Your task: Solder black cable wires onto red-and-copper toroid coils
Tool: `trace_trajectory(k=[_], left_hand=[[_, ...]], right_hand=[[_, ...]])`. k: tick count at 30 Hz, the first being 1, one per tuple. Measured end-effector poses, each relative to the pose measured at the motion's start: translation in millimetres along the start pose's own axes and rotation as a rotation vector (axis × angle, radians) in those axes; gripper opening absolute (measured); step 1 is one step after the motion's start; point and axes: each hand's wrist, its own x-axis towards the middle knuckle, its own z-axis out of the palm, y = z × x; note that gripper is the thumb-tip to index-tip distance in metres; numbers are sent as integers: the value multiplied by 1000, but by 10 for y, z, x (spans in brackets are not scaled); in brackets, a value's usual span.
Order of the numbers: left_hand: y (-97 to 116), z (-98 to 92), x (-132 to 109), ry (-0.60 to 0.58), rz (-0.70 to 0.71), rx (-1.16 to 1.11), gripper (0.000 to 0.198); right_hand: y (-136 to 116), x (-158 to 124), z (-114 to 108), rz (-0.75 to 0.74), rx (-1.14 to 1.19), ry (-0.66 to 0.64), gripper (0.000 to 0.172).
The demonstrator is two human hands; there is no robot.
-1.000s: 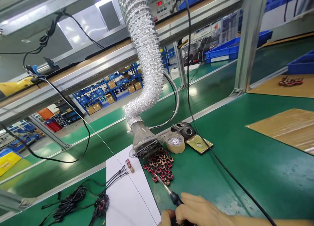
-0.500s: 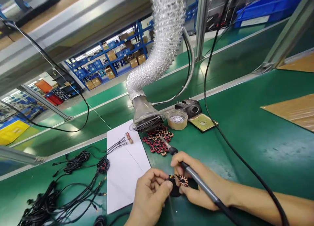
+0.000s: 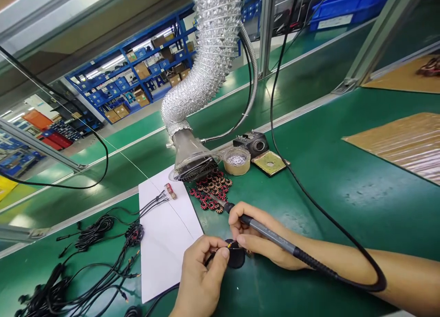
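My right hand (image 3: 257, 234) grips a grey soldering iron (image 3: 264, 230), its thin tip pointing up and left toward a heap of red-and-black wound ring coils (image 3: 210, 192). My left hand (image 3: 202, 273) pinches a thin black wire (image 3: 218, 250) with a yellow end. Both hands close around a round black part (image 3: 235, 256), partly hidden by my fingers. I cannot tell how the wire joins it. A sheet of white paper (image 3: 165, 248) lies just left of my left hand.
Black wire harnesses (image 3: 92, 232) lie left of the paper on the green bench. A silver fume hose ends in a nozzle (image 3: 189, 154) above the coils. Behind them stand a solder tin (image 3: 236, 161), an iron holder (image 3: 250, 143) and a brass plate (image 3: 270, 163).
My hands have come up from the bottom edge and now hold the black part between them. The iron has shifted back and up in my right hand, and the view has turned slightly.
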Motion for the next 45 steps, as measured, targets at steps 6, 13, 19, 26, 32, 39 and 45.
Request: trace_trajectory(k=[6,13,19,26,32,39,45], left_hand=[[-4,-13,-34,-47,76,173,29],[56,-32,-40,-93,117,287,30],[93,-41,-50,-124,168,353,28],[85,-8,-71,-180,190,506,22],[89,-4,-79,-194,258,563,20],[93,3,-99,-220,263,577,19],[65,25,-84,-206,277,550,19]], right_hand=[[-29,-12,-22,-2,-147,-16,19],[-67,-38,-58,87,-167,-109,28],[-67,-34,-68,144,-81,-91,33],[-149,-71,-108,52,-455,-161,38],[-166,-68,-90,84,-469,-159,40],[-133,-70,-105,80,-424,-217,41],[-118,-80,-71,125,-402,-227,40]])
